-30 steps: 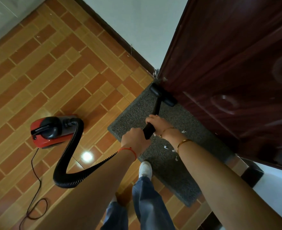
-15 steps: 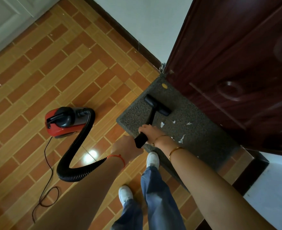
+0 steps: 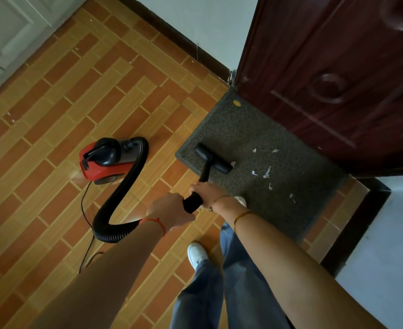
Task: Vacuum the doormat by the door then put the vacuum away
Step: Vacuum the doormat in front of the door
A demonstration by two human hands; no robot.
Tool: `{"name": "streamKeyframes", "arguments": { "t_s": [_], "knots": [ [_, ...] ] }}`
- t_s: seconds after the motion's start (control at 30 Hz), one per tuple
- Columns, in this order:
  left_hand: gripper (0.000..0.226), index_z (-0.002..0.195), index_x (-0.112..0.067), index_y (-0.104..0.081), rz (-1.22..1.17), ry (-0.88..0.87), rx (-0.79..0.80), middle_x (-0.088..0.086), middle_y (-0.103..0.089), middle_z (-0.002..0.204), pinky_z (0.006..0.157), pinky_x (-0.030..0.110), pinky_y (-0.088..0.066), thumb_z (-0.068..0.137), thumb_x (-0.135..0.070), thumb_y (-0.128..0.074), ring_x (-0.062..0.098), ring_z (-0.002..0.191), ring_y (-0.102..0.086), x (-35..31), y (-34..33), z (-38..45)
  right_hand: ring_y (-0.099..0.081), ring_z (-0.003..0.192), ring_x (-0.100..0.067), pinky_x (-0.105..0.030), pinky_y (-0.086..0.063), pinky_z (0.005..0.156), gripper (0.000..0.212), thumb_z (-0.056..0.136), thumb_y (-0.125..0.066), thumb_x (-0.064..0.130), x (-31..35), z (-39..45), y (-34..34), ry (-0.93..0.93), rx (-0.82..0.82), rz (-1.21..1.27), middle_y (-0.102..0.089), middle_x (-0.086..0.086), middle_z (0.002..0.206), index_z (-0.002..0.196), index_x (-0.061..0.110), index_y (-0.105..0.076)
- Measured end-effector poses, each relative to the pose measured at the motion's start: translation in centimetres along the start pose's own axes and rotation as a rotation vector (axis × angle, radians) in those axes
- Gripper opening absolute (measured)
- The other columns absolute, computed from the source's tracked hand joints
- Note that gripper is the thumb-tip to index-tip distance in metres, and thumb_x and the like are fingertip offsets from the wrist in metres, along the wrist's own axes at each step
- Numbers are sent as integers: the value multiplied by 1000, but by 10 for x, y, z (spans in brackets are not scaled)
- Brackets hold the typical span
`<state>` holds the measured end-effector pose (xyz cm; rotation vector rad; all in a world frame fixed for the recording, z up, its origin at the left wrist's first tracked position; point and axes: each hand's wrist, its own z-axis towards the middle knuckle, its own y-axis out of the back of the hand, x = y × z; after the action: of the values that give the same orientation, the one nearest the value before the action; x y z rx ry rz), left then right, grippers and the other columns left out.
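A: We are logging both hands on the vacuum wand (image 3: 204, 174). The left hand (image 3: 169, 210) is curling around the near end of the black handle, a red cord around that wrist. The right hand (image 3: 207, 189) is wrapping the same handle just beyond it, with thin bangles on the wrist.

B: Agreed, both are gripping the wand. Where are we putting the nozzle?

A: The black floor nozzle (image 3: 213, 161) is resting flat on the doormat (image 3: 255, 186), near the mat's left edge. White paper scraps (image 3: 267, 172) are lying on the mat to the right of the nozzle, one just beside its right end, the rest scattered nearer the door.

B: We are noting the doormat as dark grey and speckled, lying against the foot of the dark red-brown door (image 3: 333, 74). A small yellow spot is showing near the mat's far corner.

A: The red and black vacuum body (image 3: 103, 161) is sitting on the brick-patterned tile floor (image 3: 77, 103), left of the mat and apart from it. Its ribbed black hose (image 3: 117, 205) is looping from the body's right side toward us and curving up to the left hand. A thin power cord (image 3: 85, 210) is trailing near along the floor.

B: We are also seeing blue jeans and white shoes; the right shoe is touching the mat's near edge, partly hidden by the right wrist.
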<state>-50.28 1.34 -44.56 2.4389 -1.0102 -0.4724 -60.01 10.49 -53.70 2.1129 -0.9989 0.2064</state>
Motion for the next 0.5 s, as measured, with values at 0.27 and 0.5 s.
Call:
{"name": "streamKeyframes", "arguments": {
  "t_s": [0.27,0.5],
  "knots": [
    [22,88,-18,-62,66,-15,-30,-3,-61,68,51,23,-51,81,-39,-59,12,55,-58,5,-18,-6,-63,95,-31,-39,-54,71,21,87,-52,2,6,-9,-16,2,-42,25,-58,-12,112,108,9,-50],
    [21,83,-19,-59,62,-21,-62,-4,-54,65,43,22,-38,80,-40,-57,13,51,-51,-35,-15,21,-56,105,-31,-44,-53,82,31,85,-55,-2,-43,-9,5,-14,-58,-18,-50,-10,120,113,10,-50]
  ]
}}
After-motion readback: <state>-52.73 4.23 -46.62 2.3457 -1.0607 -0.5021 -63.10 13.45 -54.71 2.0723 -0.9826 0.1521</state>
